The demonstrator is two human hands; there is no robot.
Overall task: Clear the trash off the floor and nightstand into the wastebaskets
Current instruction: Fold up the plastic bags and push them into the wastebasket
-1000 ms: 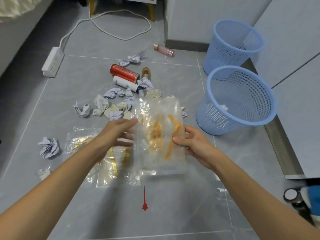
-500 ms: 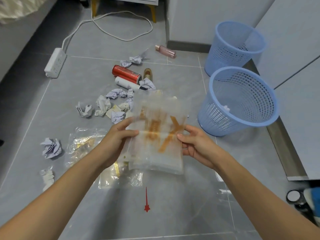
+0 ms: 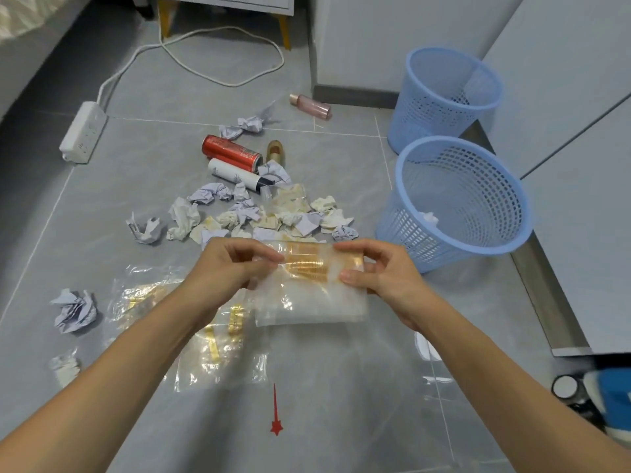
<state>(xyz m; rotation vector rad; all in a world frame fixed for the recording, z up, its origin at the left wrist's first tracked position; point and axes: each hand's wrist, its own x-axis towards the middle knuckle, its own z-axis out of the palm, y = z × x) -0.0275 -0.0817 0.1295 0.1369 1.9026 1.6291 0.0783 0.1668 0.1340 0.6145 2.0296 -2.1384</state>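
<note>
Two hands hold a clear plastic bag [image 3: 309, 285] above the grey floor [image 3: 341, 404]. The left hand [image 3: 227, 268] pinches its left edge; the right hand [image 3: 379, 278] pinches its right edge. Crumpled paper [image 3: 246, 213] lies beyond, with two blue wastebaskets [image 3: 457, 203] to the right.

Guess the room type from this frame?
Probably a bedroom, seen at floor level: a bed's edge at top left, a small stand with yellow legs that may be the nightstand, and a power strip trailing across grey floor tiles.
</note>
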